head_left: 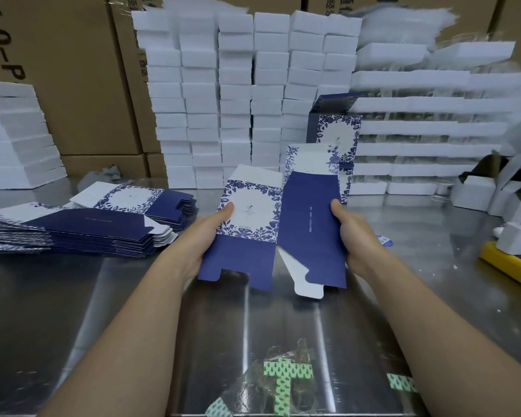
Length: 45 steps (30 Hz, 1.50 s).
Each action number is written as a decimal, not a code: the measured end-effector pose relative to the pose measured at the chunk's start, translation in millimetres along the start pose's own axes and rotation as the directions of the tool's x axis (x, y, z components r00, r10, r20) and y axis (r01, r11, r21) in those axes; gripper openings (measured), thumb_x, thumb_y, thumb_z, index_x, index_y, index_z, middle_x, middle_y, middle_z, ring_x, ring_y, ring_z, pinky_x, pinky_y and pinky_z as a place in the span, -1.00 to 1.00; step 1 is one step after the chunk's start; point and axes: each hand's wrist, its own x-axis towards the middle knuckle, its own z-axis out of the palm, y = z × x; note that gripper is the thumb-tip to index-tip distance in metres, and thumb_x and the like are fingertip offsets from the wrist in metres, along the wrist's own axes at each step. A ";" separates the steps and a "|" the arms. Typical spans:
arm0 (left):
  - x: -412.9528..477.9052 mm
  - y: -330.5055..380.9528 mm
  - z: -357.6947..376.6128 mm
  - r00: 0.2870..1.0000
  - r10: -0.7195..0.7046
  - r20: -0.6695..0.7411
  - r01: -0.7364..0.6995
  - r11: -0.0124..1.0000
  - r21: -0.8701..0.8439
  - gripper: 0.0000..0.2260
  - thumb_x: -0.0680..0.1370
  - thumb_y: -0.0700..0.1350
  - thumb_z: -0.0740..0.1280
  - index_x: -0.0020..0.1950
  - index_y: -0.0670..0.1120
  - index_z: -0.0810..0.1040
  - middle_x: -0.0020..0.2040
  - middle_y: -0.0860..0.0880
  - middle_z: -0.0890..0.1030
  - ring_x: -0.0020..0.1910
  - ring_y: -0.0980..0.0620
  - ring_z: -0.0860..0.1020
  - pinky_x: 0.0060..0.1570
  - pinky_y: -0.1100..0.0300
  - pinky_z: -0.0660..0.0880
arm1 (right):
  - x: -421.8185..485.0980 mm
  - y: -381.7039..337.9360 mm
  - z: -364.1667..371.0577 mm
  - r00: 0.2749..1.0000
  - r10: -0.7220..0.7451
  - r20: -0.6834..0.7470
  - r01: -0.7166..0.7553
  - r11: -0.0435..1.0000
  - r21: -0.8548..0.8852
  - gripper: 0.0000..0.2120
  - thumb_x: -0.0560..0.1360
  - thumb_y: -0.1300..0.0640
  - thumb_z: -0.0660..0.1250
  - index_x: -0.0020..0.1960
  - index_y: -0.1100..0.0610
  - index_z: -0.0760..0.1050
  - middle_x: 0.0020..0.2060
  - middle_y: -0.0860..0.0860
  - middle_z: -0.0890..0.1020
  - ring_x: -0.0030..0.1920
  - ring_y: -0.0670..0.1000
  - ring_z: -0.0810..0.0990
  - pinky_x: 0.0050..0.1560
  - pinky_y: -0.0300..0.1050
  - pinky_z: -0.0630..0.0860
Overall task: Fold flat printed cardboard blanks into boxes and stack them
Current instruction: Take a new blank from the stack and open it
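The left grip (211, 233) clasps the left edge of a cardboard blank (247, 254), thumb flat on its white panel printed with blue flowers. The right grip (357, 233) clasps the opposite edge, thumb on the plain navy panel. The smooth card is bent along its middle crease, notched flaps toward the person, over the middle of the shiny metal counter (73, 296). A fanned pile of flat blanks (73, 230) lies by the counter's left edge. A folded box (339, 130) stands toward the far edge.
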 end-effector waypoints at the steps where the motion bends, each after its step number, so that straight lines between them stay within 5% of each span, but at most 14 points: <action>1: 0.2 0.8 -0.6 1.000 -0.010 -0.007 0.010 1.000 -0.007 -0.63 0.59 0.18 0.46 0.18 -0.08 0.77 0.11 -0.11 0.77 0.01 -0.10 0.77 -0.21 0.10 0.69 | 1.0 0.4 -0.1 1.000 -0.007 0.002 0.007 1.000 -0.017 -0.67 0.71 -0.13 0.25 0.19 0.07 0.67 0.04 0.00 0.79 -0.03 0.01 0.79 -0.10 -0.04 0.69; 4: 1.3 2.8 -2.9 1.000 -0.019 -0.003 0.019 0.999 -0.036 -0.64 0.54 0.23 0.48 0.12 -0.01 0.80 0.11 -0.10 0.77 0.02 -0.11 0.77 -0.13 0.05 0.70 | 0.3 -1.0 0.9 1.000 -0.004 0.027 0.005 0.999 -0.036 -0.68 0.71 -0.11 0.26 0.22 0.07 0.66 0.05 -0.01 0.79 0.01 0.00 0.78 0.03 0.00 0.68; 8: 3.4 5.3 -7.1 0.999 0.021 -0.047 -0.025 0.996 -0.088 -0.55 0.60 0.23 0.42 0.34 -0.05 0.67 0.19 -0.14 0.75 0.14 -0.22 0.73 0.24 -0.19 0.61 | -4.7 -1.3 3.5 0.996 0.008 0.088 -0.006 1.000 -0.018 -0.70 0.72 -0.04 0.26 0.18 0.14 0.67 0.00 0.08 0.79 -0.10 0.04 0.79 -0.29 -0.10 0.67; 9: 2.8 6.3 -7.8 0.997 0.023 -0.070 -0.029 0.996 -0.082 -0.55 0.61 0.22 0.42 0.33 -0.06 0.67 0.17 -0.14 0.75 0.11 -0.22 0.74 0.23 -0.19 0.63 | -5.0 -0.5 4.0 0.995 0.004 0.103 0.000 0.999 -0.033 -0.70 0.72 -0.03 0.26 0.20 0.14 0.66 0.01 0.08 0.79 -0.09 0.05 0.79 -0.27 -0.10 0.68; 13: 5.1 7.8 -11.5 0.972 0.092 -0.216 -0.085 0.995 0.041 -0.65 0.63 0.17 0.42 0.14 -0.11 0.70 -0.15 -0.06 0.78 -0.26 -0.06 0.76 -0.38 0.12 0.65 | -3.6 0.9 3.4 0.991 0.011 0.132 0.000 0.997 -0.083 -0.69 0.68 -0.08 0.31 0.26 0.08 0.67 0.10 0.04 0.77 0.08 0.05 0.77 0.00 -0.04 0.69; 18: 4.5 5.0 -11.1 0.986 0.068 -0.154 -0.063 0.997 0.039 -0.64 0.63 0.18 0.41 0.17 -0.09 0.72 0.00 -0.12 0.79 -0.11 -0.16 0.78 -0.24 0.04 0.69 | -1.6 2.2 1.7 0.990 0.013 0.137 -0.001 0.996 -0.088 -0.64 0.59 -0.21 0.37 0.24 -0.02 0.70 0.14 -0.02 0.76 0.15 0.04 0.75 0.25 0.07 0.61; 21: 3.8 3.2 -8.6 0.990 0.077 -0.122 -0.067 0.994 0.081 -0.64 0.63 0.19 0.41 0.15 -0.09 0.73 -0.01 -0.10 0.79 -0.12 -0.12 0.78 -0.32 0.11 0.66 | -3.3 0.2 2.4 0.997 0.015 0.081 -0.011 0.998 -0.059 -0.64 0.64 -0.21 0.32 0.21 0.01 0.70 0.07 -0.02 0.78 0.04 0.01 0.78 0.00 -0.03 0.67; 26: 4.0 0.1 -2.9 0.996 0.073 -0.054 -0.067 0.991 0.112 -0.60 0.59 0.23 0.43 0.18 -0.07 0.76 0.10 -0.12 0.77 0.06 -0.15 0.76 0.14 -0.03 0.62 | -3.2 -3.1 1.9 0.997 -0.067 -0.047 0.067 0.998 -0.002 -0.68 0.70 -0.10 0.28 0.12 0.11 0.68 -0.05 0.02 0.80 -0.15 0.00 0.79 -0.25 -0.13 0.66; 29: 3.7 -3.2 -2.7 0.996 0.067 -0.065 -0.052 0.976 0.213 -0.56 0.58 0.26 0.43 0.16 -0.08 0.77 0.09 -0.13 0.77 0.05 -0.15 0.75 0.04 0.06 0.60 | -0.1 -6.0 -4.9 0.983 -0.078 -0.165 0.096 0.990 0.102 -0.70 0.68 -0.10 0.32 0.05 0.10 0.67 -0.09 0.02 0.79 -0.25 -0.01 0.77 -0.36 -0.11 0.66; 35: 7.9 -3.8 -4.1 0.981 0.161 -0.112 -0.127 0.956 0.265 -0.57 0.69 0.22 0.29 0.10 -0.11 0.74 -0.01 -0.07 0.79 -0.13 -0.01 0.76 -0.24 0.24 0.57 | 5.9 -0.1 -5.6 0.999 -0.012 -0.038 0.015 0.997 0.074 -0.59 0.59 -0.26 0.38 0.21 0.03 0.68 0.08 0.01 0.78 0.07 0.08 0.77 0.17 0.17 0.67; 38: 10.1 -1.7 -9.1 0.964 0.184 -0.194 -0.139 0.965 0.223 -0.55 0.65 0.29 0.30 0.10 -0.06 0.74 -0.02 -0.01 0.79 -0.10 -0.01 0.76 -0.10 0.13 0.57 | 7.0 5.8 0.1 0.998 0.008 0.054 -0.004 0.998 -0.068 -0.69 0.66 -0.16 0.32 0.21 0.03 0.66 0.07 -0.02 0.78 -0.02 0.01 0.78 0.12 0.19 0.69; 42: 12.6 -1.2 -18.7 0.981 0.122 -0.151 -0.107 0.989 0.103 -0.57 0.61 0.28 0.37 0.26 -0.01 0.73 0.16 -0.04 0.76 0.13 -0.08 0.74 0.20 0.00 0.59 | 8.2 6.7 -1.5 0.996 -0.048 0.079 0.056 0.993 -0.100 -0.75 0.72 -0.02 0.26 0.17 0.07 0.67 0.07 -0.02 0.78 -0.10 -0.09 0.77 -0.23 -0.18 0.66; 45: 10.3 1.0 -18.2 0.985 0.119 -0.128 -0.116 0.993 0.025 -0.53 0.60 0.32 0.37 0.31 0.02 0.71 0.23 -0.03 0.74 0.21 -0.08 0.71 0.31 -0.03 0.55 | 7.0 3.6 -6.6 0.990 -0.044 0.135 0.059 0.992 -0.111 -0.74 0.72 -0.01 0.26 0.22 0.09 0.65 0.09 0.00 0.78 -0.05 -0.07 0.77 -0.10 -0.14 0.66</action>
